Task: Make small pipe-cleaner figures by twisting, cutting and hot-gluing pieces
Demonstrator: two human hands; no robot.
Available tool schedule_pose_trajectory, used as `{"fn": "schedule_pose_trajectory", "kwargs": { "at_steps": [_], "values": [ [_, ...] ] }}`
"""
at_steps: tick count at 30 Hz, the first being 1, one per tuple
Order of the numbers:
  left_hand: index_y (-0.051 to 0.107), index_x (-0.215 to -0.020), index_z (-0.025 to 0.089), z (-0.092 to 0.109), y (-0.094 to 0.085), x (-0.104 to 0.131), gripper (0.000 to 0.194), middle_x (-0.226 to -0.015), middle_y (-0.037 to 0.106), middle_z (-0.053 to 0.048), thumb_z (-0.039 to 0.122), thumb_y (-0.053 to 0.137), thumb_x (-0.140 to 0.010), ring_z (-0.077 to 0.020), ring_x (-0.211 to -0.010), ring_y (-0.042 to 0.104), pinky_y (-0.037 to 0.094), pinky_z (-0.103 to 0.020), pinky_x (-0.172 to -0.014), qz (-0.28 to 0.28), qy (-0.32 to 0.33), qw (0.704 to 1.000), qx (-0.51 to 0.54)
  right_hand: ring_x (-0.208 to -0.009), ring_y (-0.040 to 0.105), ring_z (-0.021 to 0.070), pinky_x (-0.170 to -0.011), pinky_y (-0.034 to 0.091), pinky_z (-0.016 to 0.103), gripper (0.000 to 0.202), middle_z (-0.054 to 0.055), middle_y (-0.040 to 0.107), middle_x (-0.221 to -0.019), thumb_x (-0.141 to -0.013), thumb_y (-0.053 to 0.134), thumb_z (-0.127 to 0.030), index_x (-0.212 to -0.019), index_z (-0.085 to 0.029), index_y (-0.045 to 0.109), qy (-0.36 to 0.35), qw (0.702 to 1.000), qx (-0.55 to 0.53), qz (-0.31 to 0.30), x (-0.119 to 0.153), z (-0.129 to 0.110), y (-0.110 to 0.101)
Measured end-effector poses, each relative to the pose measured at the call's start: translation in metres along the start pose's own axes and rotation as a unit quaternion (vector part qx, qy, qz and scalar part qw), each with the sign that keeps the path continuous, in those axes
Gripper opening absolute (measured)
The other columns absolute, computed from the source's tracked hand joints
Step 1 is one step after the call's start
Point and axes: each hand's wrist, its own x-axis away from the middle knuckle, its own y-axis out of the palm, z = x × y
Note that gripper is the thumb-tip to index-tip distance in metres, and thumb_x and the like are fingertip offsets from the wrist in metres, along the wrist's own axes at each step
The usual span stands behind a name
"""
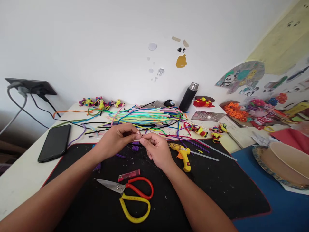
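Note:
My left hand (123, 137) and my right hand (155, 146) meet above the black mat (212, 180), fingertips pinched close together. A thin dark strand seems to show between them, but it is too small to name. Just below the fingers lies a small purple fuzzy piece (135, 148). Right of my right hand rests a yellow glue gun (182, 154) with a clear glue stick at its back. Nearer to me are a pink lighter (129, 175) and scissors (120, 187) with one red and one yellow handle, blades pointing left.
Behind my hands lies a heap of colourful pipe cleaners (145, 115). A black phone (55, 143) lies at left. A black thermos (189, 96) leans near a white box (209, 112). Small fuzzy figures (100, 103) line the back edge; a bowl (289, 158) stands at right.

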Motion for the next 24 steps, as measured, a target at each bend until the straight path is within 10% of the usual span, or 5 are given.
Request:
{"fn": "schedule_pose_trajectory", "kwargs": {
  "at_steps": [24],
  "values": [
    [0.071,-0.088,0.019,0.002,0.019,0.002,0.037,-0.067,0.064,0.004,0.051,0.086,-0.080,-0.0123,-0.056,0.056,0.046,-0.024,-0.055,-0.008,-0.114,0.966,0.231,-0.033,0.039,0.0068,-0.035,0.027,0.019,0.030,-0.012,0.050,-0.049,-0.089,0.075,-0.047,-0.096,-0.019,0.066,0.001,0.999,-0.023,0.046,0.005,-0.001,0.001]
  ]
}}
